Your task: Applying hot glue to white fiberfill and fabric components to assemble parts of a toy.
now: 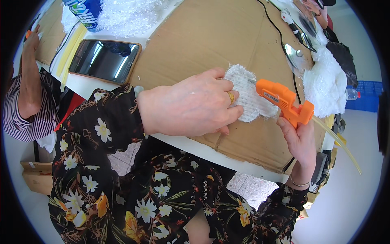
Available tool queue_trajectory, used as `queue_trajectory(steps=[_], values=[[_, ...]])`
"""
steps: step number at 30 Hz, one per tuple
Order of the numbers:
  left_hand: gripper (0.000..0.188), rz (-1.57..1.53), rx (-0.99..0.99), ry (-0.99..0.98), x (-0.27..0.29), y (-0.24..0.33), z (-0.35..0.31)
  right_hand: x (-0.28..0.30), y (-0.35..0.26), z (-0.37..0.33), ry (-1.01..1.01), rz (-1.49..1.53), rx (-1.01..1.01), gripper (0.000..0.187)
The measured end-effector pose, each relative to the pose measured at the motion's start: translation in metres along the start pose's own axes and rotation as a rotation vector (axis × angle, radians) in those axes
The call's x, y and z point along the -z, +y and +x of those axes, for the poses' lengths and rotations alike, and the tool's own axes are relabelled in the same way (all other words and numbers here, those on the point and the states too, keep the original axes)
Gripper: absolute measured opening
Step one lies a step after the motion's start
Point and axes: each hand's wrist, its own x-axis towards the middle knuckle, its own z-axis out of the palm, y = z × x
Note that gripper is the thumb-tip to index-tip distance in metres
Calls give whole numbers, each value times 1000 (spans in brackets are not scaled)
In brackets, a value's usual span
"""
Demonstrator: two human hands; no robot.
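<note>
My right hand [298,140] grips an orange hot glue gun [280,97] from below. Its nozzle points left and meets the right part of a fuzzy white fabric piece [245,107]; whether glue is coming out cannot be made out. A long translucent glue stick [341,144] trails from the gun's back end. With fingers curled over its left edge, my left hand [187,103] holds the fabric piece against the brown cardboard [203,44] on the table. A gold ring sits on one finger, and the thumb is mostly hidden below.
A phone [103,61] lies at left beside yellowish glue sticks [73,51]. Behind are a blue can [86,14] and white fluff [130,16]. More fluff [325,83] and a black cable [280,34] are at right. Other people sit left [28,101] and far right [321,14].
</note>
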Motion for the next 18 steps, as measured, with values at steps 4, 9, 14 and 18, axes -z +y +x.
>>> queue_trajectory(steps=[4, 9, 14, 18], values=[[27, -6, -1, 8, -1, 0, 0, 1, 0, 0, 5, -6, 3, 18], [27, -2, 3, 22, 0, 1, 0, 5, -1, 1, -29, -33, -10, 19], [27, -7, 0, 10, -2, -1, 3, 7, 3, -2, -2, -36, -6, 19], [27, -2, 7, 7, -1, -1, 3, 9, 3, -2, -23, -54, -14, 19]])
